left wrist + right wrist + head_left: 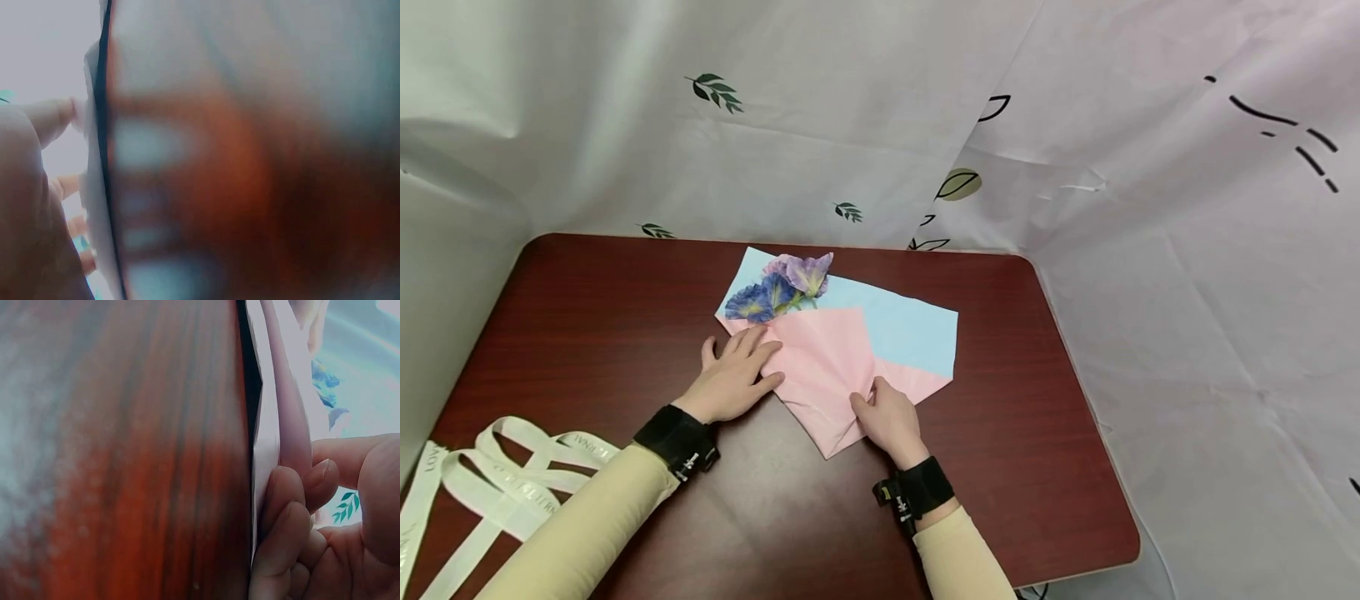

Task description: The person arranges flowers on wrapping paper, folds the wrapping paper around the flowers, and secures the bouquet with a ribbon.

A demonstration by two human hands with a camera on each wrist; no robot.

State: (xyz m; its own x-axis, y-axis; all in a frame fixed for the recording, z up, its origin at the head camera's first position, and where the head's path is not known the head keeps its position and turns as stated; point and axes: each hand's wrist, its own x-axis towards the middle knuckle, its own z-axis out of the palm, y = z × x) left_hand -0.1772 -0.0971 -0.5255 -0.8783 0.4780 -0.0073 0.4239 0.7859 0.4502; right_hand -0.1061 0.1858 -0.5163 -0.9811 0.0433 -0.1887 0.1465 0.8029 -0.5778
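Folded paper (820,354), pinched at one side and pressed at the other

The paper lies in the middle of the dark red-brown table (1037,467), pale blue on one face and pink on the other. Its pink flap is folded over the blue and narrows to a point towards the person. Purple flowers (807,273) and blue flowers (751,302) lie at the far left corner, heads out on the blue and stems running down under the flap – probably so that the blooms show while the paper covers the rest.

The left hand (730,379) has its fingers spread and fairly straight, laid on the flap's left edge just below the blue blooms, seemingly to hold that side flat. The right hand (889,417) pinches a gathered fold near the point between thumb and curled fingers; the right wrist view shows them at the paper's edge, likely so that the crease does not spring up.

White ribbon (505,504) lies in loose loops at the near left, well apart from the flowers. Pale capitals run along it – "ETER" can perhaps be picked out, the rest is too small and twisted. The black wrist straps (927,487) bear small light marks, too small to read. No lettering shows on the paper.
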